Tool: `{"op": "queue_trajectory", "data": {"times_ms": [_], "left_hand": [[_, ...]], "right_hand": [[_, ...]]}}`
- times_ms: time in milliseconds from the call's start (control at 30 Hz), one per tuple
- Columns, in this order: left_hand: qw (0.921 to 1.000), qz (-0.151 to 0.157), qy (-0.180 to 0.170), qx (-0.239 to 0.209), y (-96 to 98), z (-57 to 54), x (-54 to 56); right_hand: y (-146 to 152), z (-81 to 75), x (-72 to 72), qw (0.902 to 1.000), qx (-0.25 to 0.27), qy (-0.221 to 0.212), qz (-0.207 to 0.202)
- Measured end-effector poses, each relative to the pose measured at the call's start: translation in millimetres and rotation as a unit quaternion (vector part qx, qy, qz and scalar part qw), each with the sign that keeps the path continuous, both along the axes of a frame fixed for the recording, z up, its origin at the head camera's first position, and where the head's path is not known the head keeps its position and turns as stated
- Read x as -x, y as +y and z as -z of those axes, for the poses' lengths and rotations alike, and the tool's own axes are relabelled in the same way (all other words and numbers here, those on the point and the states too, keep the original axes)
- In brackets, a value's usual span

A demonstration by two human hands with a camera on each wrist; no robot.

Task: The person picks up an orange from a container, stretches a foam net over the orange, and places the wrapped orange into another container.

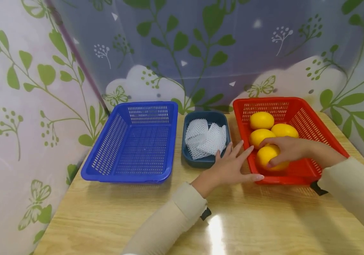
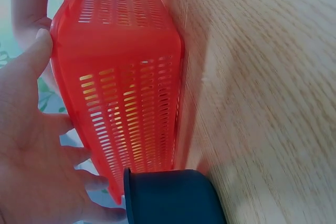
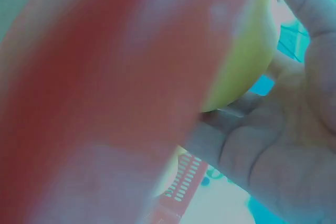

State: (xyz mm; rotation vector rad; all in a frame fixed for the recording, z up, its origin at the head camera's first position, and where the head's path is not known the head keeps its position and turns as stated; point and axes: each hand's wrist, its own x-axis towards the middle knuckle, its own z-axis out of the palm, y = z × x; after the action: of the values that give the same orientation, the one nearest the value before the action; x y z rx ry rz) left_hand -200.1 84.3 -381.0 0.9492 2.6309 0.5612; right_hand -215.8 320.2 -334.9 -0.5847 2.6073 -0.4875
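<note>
Inside the red basket (image 1: 320, 134), my right hand (image 1: 291, 148) holds the nearest yellow fruit (image 1: 267, 156), thumb and fingers curved around its sides. The right wrist view shows part of that yellow fruit (image 3: 254, 56) against the right hand (image 3: 278, 145), while a blurred red basket rim hides much of the rest. With fingers spread, my left hand (image 1: 226, 169) lies at the red basket's left rim, its fingertips close to a small dark teal bin (image 1: 202, 163). Up close, the left hand (image 2: 42, 153) has its thumb at the red basket's (image 2: 115, 45) rim.
Several other yellow fruits (image 1: 261, 120) lie in the red basket. White foam nets (image 1: 212, 140) fill the teal bin. A blue basket (image 1: 143, 148) with nothing in it stands left on the wooden table (image 1: 111, 216). A leaf-patterned curtain (image 1: 182, 63) hangs behind.
</note>
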Motion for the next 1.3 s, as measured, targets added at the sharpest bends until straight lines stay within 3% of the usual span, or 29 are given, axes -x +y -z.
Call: {"op": "queue_trajectory", "data": {"times_ms": [233, 367, 467, 567, 667, 733, 900, 967, 1067, 1100, 1200, 1300], "left_hand": [[0.9994, -0.018, 0.022, -0.021, -7.8, 3.7, 4.6], [0.9957, -0.048, 0.020, -0.077, -16.2, 2.5, 7.7], [0.9874, -0.068, -0.005, -0.143, -25.1, 0.1, 9.6], [0.9742, -0.087, -0.038, -0.205, -34.4, -2.7, 11.3], [0.9527, -0.104, -0.091, -0.270, -43.0, -5.6, 11.3], [0.9313, -0.116, -0.143, -0.314, -48.8, -7.8, 9.8], [0.8589, -0.137, -0.272, -0.412, -64.2, -13.1, 2.7], [0.8290, -0.129, -0.309, -0.448, -69.6, -15.5, -0.4], [0.7919, -0.100, -0.348, -0.491, -77.7, -18.4, -5.0], [0.7835, -0.089, -0.357, -0.501, -80.6, -19.0, -6.3], [0.7699, -0.061, -0.369, -0.517, -90.2, -18.2, -9.8], [0.7683, -0.053, -0.369, -0.521, -98.5, -14.8, -12.0]], "right_hand": [[1.1, -9.4, -1.8, 0.9965, 0.041, 0.071, 0.016], [-5.1, -13.4, -7.4, 0.9884, 0.053, 0.142, 0.000], [-12.6, -15.8, -13.9, 0.9804, 0.073, 0.183, -0.007], [-22.7, -18.5, -21.4, 0.9715, 0.098, 0.216, -0.006], [-35.1, -20.1, -27.5, 0.9602, 0.126, 0.249, -0.010], [-43.6, -20.2, -30.6, 0.9506, 0.146, 0.273, -0.018], [-66.5, -17.7, -36.5, 0.9251, 0.191, 0.324, -0.048], [-75.6, -15.2, -38.3, 0.9154, 0.199, 0.345, -0.059], [-88.4, -10.0, -40.4, 0.8998, 0.213, 0.371, -0.084], [-92.3, -8.0, -40.8, 0.8944, 0.220, 0.378, -0.094], [-104.1, -0.7, -40.7, 0.8748, 0.248, 0.396, -0.130], [-114.8, 7.4, -38.1, 0.8572, 0.268, 0.409, -0.161]]}}
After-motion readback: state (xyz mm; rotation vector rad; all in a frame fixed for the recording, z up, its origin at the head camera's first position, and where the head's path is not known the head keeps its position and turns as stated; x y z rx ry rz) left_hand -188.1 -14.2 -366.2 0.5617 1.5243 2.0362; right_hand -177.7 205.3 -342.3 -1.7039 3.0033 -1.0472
